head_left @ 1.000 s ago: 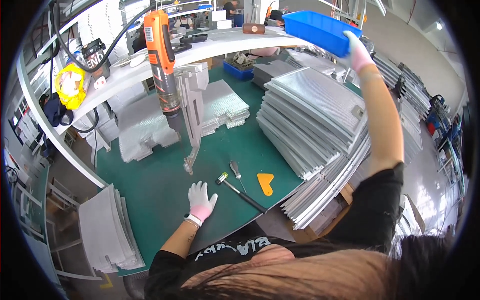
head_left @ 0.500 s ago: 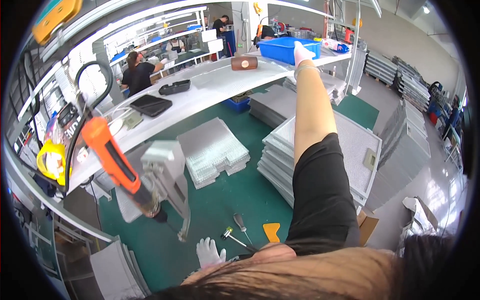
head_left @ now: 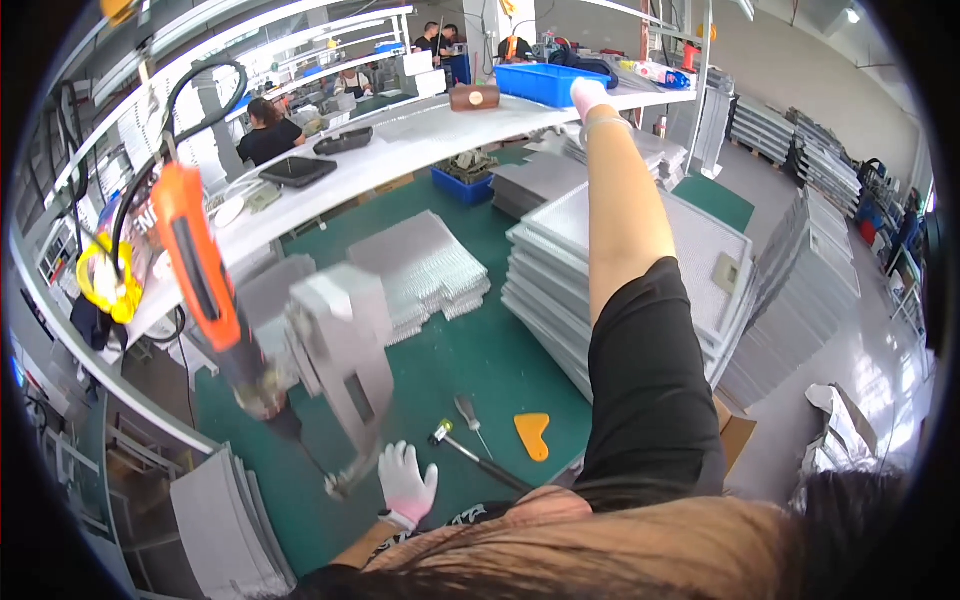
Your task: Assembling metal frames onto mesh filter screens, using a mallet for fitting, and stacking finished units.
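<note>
My left hand (head_left: pixel 405 486), in a white glove, rests on the green worktop (head_left: pixel 480 375) with its fingers spread and nothing in them. Just right of it lie a small hammer (head_left: pixel 470 455), a grey-handled screwdriver (head_left: pixel 468 412) and a yellow heart-shaped scraper (head_left: pixel 533 437). My right arm stretches far forward to the raised white shelf (head_left: pixel 420 135). There my gloved right hand (head_left: pixel 591 97) is at the near right rim of a blue bin (head_left: pixel 540 84); its fingers are hidden, so their grip cannot be made out.
An orange power screwdriver (head_left: pixel 200 265) hangs at left beside a metal bracket (head_left: pixel 345 340). Silvery mesh sheets (head_left: pixel 420 265) lie stacked mid-table; framed filter panels (head_left: pixel 550 290) are piled at right. The shelf holds a brown case (head_left: pixel 474 97) and a black tablet (head_left: pixel 298 171). People work beyond.
My left hand has come further into view on the worktop. The right hand remains at the blue bin, slightly shifted. The whole view has tilted, and the hanging screwdriver and bracket are blurred.
</note>
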`<state>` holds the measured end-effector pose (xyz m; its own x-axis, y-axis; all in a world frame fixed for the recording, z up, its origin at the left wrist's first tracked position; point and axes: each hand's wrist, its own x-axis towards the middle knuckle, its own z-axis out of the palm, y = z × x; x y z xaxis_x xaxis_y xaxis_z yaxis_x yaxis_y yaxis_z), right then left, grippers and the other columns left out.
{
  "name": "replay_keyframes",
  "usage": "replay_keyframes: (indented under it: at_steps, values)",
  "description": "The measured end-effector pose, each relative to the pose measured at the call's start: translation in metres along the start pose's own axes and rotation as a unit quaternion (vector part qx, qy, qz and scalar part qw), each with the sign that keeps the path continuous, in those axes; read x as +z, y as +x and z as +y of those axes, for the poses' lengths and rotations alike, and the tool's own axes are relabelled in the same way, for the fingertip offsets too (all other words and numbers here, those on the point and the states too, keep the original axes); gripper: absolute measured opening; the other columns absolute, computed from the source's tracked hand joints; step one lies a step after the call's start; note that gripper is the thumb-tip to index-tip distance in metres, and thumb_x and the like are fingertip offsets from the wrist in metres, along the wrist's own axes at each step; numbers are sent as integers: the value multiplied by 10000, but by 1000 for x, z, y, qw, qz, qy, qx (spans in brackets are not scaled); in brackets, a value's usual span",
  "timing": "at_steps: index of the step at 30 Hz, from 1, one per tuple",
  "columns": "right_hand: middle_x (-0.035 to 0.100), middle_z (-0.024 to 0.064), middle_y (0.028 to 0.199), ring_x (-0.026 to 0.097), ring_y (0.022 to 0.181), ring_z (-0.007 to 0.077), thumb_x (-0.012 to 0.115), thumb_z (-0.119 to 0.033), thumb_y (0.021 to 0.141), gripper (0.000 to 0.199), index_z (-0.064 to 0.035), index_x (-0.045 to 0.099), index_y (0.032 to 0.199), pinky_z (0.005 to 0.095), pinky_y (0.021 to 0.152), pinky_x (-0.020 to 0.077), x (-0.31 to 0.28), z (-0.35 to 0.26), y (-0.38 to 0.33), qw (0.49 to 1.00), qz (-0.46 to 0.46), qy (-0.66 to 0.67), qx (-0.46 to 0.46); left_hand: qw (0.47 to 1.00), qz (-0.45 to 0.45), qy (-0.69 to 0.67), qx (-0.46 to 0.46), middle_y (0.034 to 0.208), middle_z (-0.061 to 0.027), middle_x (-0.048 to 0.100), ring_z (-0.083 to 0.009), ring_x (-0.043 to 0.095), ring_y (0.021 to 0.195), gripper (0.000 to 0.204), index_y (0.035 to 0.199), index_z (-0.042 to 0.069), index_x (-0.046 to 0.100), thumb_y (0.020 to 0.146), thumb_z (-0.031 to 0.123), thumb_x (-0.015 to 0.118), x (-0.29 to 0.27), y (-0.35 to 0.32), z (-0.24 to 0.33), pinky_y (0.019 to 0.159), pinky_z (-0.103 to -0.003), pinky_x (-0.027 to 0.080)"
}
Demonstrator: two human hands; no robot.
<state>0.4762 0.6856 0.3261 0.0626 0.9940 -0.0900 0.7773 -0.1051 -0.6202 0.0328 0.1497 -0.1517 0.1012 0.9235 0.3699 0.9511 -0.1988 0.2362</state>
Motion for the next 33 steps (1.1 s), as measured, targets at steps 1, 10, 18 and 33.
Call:
replay_keyframes:
  at_steps: [1, 10, 18, 33]
  values:
    - [568, 205, 1334, 504, 1294, 342, 371, -320, 938, 505, -23, 594, 1280, 433, 1097, 371, 57, 3, -7, 940, 341, -15, -16, 1000, 18, 12, -18, 1279, -232, 503, -439, 416, 1243, 561, 1205, -50, 518, 808, 323, 652, -2, -3, 3, 1077, -565, 294]
    - [676, 270, 994, 674, 959, 404, 503, -76, 876, 250, 8, 717, 974, 458, 865, 537, 7, -4, -216, 788, 415, -362, -276, 995, 26, 70, -67, 1324, -231, 496, -422, 412, 1271, 569, 1248, -41, 511, 855, 356, 618, -4, -18, -2, 1081, -547, 301]
    - [649, 278, 1113, 614, 1115, 355, 459, -115, 906, 291, 45, 680, 1006, 431, 935, 505, 83, -3, -164, 874, 416, -59, -245, 998, 17, 37, -38, 1333, -251, 477, -453, 397, 1271, 598, 1264, -36, 502, 836, 358, 637, 2, -17, 19, 1093, -569, 273]
    - [352, 231, 1511, 351, 1384, 415, 298, -548, 954, 728, -102, 253, 1527, 446, 1159, 241, 117, -46, 51, 949, 253, 154, -104, 937, -279, -204, -51, 1312, -234, 504, -461, 441, 1238, 720, 1239, 19, 557, 727, 514, 664, 23, -19, -55, 1052, -618, 308]
